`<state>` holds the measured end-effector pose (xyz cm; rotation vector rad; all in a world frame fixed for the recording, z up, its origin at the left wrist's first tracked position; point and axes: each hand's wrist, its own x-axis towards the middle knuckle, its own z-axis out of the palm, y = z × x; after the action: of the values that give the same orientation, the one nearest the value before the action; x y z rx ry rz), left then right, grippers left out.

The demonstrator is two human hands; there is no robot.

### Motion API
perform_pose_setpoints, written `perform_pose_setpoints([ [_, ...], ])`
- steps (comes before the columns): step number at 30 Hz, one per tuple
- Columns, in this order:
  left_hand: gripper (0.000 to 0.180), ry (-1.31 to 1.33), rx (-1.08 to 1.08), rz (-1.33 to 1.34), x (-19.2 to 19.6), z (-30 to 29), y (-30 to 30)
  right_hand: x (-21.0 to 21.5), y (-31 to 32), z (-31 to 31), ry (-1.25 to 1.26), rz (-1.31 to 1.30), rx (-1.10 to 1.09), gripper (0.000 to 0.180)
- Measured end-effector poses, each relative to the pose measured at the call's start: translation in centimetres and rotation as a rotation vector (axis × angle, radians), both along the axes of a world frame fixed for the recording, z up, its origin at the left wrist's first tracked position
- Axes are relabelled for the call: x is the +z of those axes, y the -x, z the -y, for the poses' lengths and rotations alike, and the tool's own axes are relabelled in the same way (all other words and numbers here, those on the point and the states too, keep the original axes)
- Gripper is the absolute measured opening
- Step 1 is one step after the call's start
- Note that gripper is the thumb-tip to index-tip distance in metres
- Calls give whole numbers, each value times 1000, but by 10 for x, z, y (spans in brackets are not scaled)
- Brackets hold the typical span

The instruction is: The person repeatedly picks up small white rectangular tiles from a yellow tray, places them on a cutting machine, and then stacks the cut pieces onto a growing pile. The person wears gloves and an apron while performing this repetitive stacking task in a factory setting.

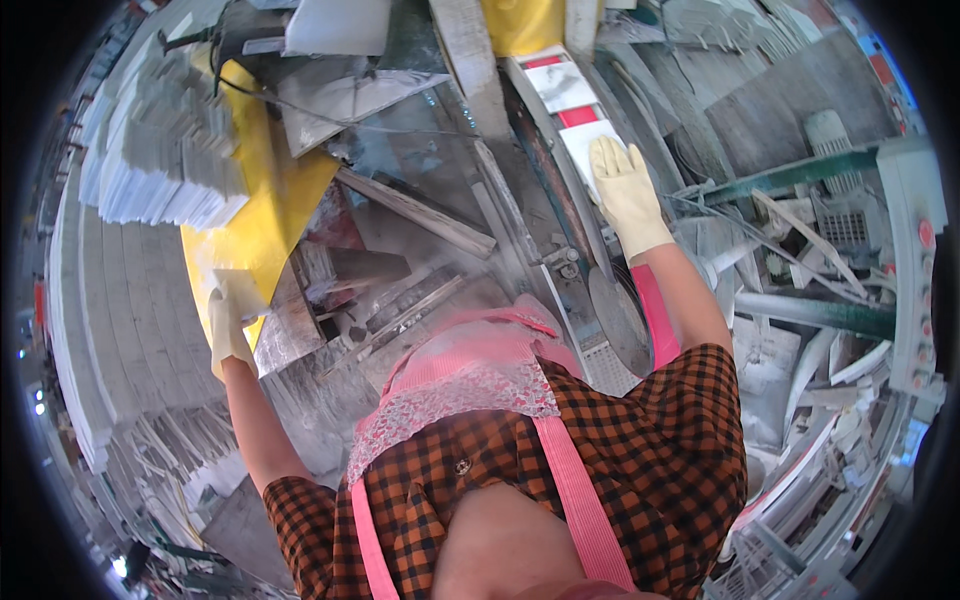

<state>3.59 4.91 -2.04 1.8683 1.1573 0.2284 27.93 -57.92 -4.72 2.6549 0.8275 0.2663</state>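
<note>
The extended, flat fingers of the cream-gloved right hand rest, unclenched, on a plain white rectangular tile on the narrow red belt. A grey-marked white rectangular tile lies farther along the belt. Well left of the belt, the cream-gloved left hand is at a glossy yellow sheet; I cannot tell whether its fingers grip. Beyond, left of the belt, stands a stack of thin white slabs.

No lettering, number or sign can be read. On the pale grey control panel, any marking around the red button is too small to tell; above that panel, a red patch is too blurred to read.
</note>
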Motion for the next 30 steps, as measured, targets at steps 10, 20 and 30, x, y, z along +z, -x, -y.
perform_pose_setpoints([
  [10, 41, 59, -4, 205, -29, -10, 11, -14, -28, -14, -214, -44, -41, 60],
  [20, 39, -202, -72, 13, 23, 23, -9, 61, 12, -201, -1203, -752, -173, 46],
  [30, 51, 230, -160, 283, -19, -35, 33, 3, 204, -535, -1731, -1207, 265, 46],
])
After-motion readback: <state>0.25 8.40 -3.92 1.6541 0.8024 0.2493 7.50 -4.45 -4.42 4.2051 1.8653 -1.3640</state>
